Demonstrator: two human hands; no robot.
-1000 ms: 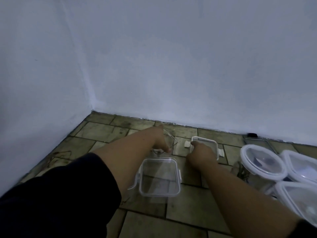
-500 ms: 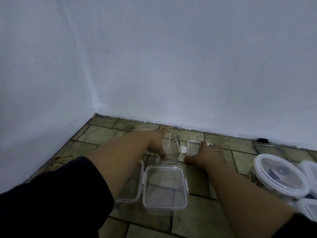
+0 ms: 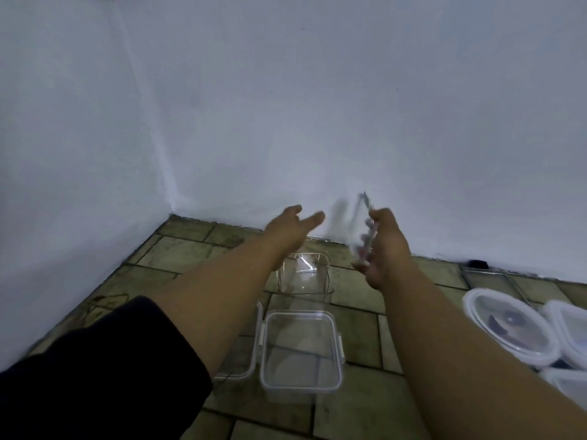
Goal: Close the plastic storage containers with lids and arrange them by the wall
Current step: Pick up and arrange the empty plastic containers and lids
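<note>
A small clear square container (image 3: 304, 274) stands open on the tiled floor near the wall. My right hand (image 3: 382, 246) is raised above and to its right and grips a small clear lid (image 3: 365, 223) held on edge and blurred. To the left, my left hand (image 3: 290, 230) hovers over the container with fingers spread and holds nothing. Closer to me sits a larger clear rectangular container (image 3: 301, 350) with its clip lid on. Another clear lid (image 3: 244, 360) lies partly under my left forearm.
Several round white-rimmed lidded containers (image 3: 508, 328) crowd the floor at the right edge. A flat rectangular lid (image 3: 489, 277) lies by the wall behind them. The white wall (image 3: 317, 122) meets the tiled floor (image 3: 190, 249) just beyond the small container; a corner is at left.
My right hand lifted the small lid off the floor and turned it on edge. My left hand let go of the small container and rose above it.
</note>
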